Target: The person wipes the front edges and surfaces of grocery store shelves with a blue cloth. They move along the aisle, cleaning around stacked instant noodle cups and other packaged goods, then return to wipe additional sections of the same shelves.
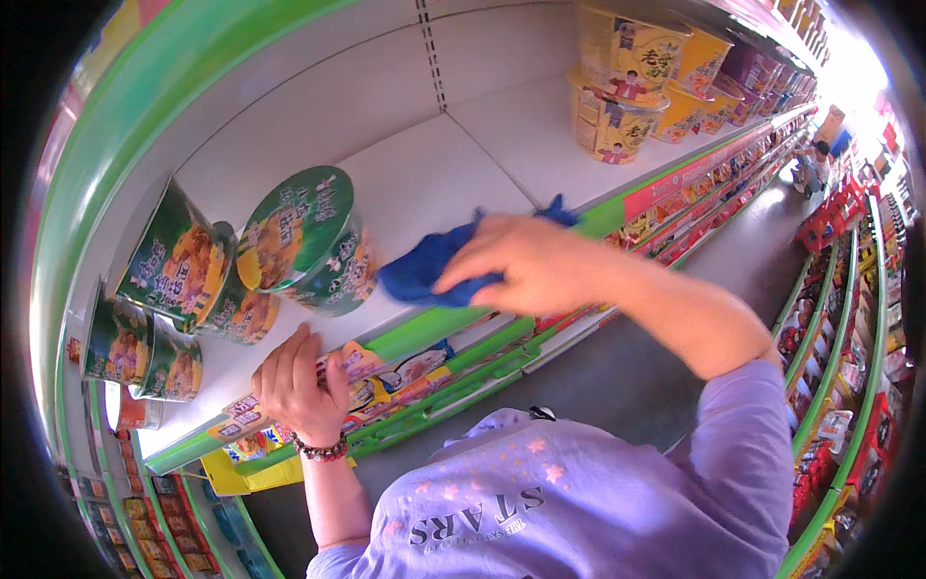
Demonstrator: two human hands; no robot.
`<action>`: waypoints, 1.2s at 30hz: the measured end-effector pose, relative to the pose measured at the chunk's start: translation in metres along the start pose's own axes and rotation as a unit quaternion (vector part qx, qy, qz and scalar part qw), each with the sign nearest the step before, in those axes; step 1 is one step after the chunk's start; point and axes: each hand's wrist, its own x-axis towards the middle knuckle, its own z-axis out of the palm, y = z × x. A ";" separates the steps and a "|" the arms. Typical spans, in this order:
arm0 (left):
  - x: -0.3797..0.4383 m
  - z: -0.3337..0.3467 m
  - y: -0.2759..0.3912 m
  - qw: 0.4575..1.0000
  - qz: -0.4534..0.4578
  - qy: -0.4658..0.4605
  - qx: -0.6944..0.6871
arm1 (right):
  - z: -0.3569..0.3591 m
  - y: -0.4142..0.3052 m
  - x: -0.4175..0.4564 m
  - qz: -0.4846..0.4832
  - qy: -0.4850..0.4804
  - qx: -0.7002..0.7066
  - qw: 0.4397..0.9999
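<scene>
My right hand (535,264) presses a dark blue cloth (427,268) onto the white shelf (434,166), close to its green front edge; the hand is blurred. My left hand (300,383), with a bead bracelet at the wrist, rests on that same front edge, fingers over the label strip (242,414). Just beyond the left fingers stands a green instant-noodle tub (311,239) with its lid tilted towards me. More green noodle tubs (177,271) are stacked to its left. Bare shelf surface lies behind the cloth.
Yellow noodle tubs (615,119) stand two high at the shelf's far right. Lower shelves (419,369) hold packaged food. A yellow box (275,474) juts out below my left hand. Along the aisle, a person (812,170) crouches near a red basket (832,217); stocked shelves (839,405) line its right side.
</scene>
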 end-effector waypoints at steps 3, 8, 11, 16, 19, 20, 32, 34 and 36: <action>0.000 -0.003 -0.001 1.000 -0.009 -0.018 -0.002 | 0.034 -0.019 -0.002 -0.071 0.117 -0.085 0.987; 0.010 -0.019 0.001 0.997 -0.014 -0.081 -0.008 | 0.031 0.002 -0.016 -0.088 0.159 -0.197 0.963; 0.027 -0.027 0.009 0.991 -0.028 -0.130 -0.025 | 0.015 0.020 -0.029 -0.080 0.184 -0.176 0.964; 0.044 -0.014 0.016 0.986 -0.022 -0.166 -0.019 | 0.017 0.023 -0.028 -0.056 0.205 -0.152 0.965; 0.049 -0.012 0.020 0.983 -0.035 -0.177 -0.028 | 0.020 0.024 -0.028 -0.065 0.225 -0.158 0.959; 0.050 -0.012 0.021 0.982 -0.045 -0.180 -0.033 | 0.021 0.025 -0.030 -0.068 0.233 -0.161 0.957; 0.027 0.003 0.008 0.980 -0.055 -0.193 0.020 | 0.147 -0.018 0.011 -0.193 0.355 -0.198 0.893; 0.026 0.004 0.009 0.981 -0.057 -0.184 0.024 | 0.144 -0.006 -0.002 -0.211 0.347 -0.233 0.884; 0.030 0.003 0.011 0.984 -0.035 -0.176 0.004 | 0.146 0.008 -0.023 -0.151 0.356 -0.222 0.895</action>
